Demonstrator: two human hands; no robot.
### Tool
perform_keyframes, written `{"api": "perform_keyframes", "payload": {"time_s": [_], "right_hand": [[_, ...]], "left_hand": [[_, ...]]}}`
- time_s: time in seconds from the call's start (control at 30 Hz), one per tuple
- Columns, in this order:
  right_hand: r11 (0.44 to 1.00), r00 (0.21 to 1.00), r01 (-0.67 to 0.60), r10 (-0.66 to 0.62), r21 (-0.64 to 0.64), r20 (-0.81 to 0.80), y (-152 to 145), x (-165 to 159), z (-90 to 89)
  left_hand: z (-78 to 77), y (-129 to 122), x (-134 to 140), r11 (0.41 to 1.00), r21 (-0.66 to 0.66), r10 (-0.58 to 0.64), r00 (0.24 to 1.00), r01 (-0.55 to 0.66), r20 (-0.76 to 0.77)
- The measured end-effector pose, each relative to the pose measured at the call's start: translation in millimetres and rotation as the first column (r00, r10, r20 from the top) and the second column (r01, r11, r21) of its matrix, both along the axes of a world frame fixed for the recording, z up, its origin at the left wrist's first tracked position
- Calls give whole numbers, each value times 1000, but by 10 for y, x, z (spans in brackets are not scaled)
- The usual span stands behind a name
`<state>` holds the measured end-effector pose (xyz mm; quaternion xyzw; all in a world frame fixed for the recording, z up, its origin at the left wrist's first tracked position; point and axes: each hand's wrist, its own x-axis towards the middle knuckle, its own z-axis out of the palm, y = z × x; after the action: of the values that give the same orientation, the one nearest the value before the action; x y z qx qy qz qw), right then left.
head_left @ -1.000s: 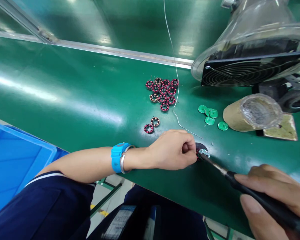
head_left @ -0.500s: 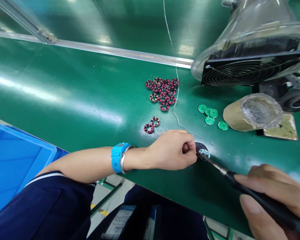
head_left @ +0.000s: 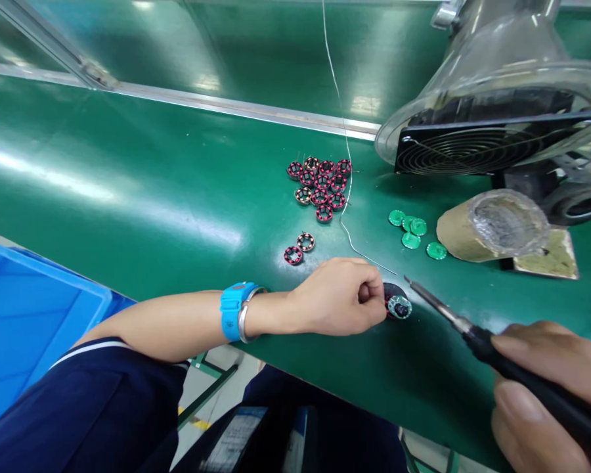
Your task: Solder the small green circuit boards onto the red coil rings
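My right hand [head_left: 546,387] is wrapped round the black handle of a soldering iron [head_left: 436,305]. The iron's tip stands apart from the work, near the loose end of a solder wire [head_left: 347,157]. My left hand [head_left: 342,295] is closed, its fingers at a small wound coil ring with a round circuit board [head_left: 400,307] on its end. Part of the ring is hidden by the fingers. A dark round piece [head_left: 394,289] lies just behind the board.
Several coil rings [head_left: 320,196] are grouped behind my left hand, with two nearer. Several green round boards [head_left: 410,240] lie beside a brown cardboard tube [head_left: 460,226]. A fume fan [head_left: 473,144] stands at the back right. A blue bin [head_left: 44,315] is at the left.
My right hand has drawn the soldering iron back to the right, so its tip has come off the circuit board. My left hand has stayed in place.
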<state>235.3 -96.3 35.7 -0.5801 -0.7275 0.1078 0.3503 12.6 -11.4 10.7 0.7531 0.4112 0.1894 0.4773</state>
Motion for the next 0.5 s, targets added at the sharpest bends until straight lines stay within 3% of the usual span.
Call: {"api": "perform_keyframes", "payload": {"time_s": [0.07,0.13,0.2,0.33,0.5], "right_hand": [[1000,999,2,-2,-5,-36,23,-73,-18],[995,999,28,-30,96,19,57,-159,-74],[986,993,-54,36,157,115,102,-239,-146],[979,975,-187,175,79,140,177,-330,-247],[980,981,-171,160,98,109,177,-334,-242]], "left_hand": [[-5,3,-3,1000,2,-4,1000,4,8],[-9,9,-11,1000,5,-9,1000,9,15],[-16,17,-24,1000,-3,-23,1000,23,19],[-44,19,-62,997,-40,-66,995,69,73],[-71,0,-91,996,-42,-75,984,83,164]]}}
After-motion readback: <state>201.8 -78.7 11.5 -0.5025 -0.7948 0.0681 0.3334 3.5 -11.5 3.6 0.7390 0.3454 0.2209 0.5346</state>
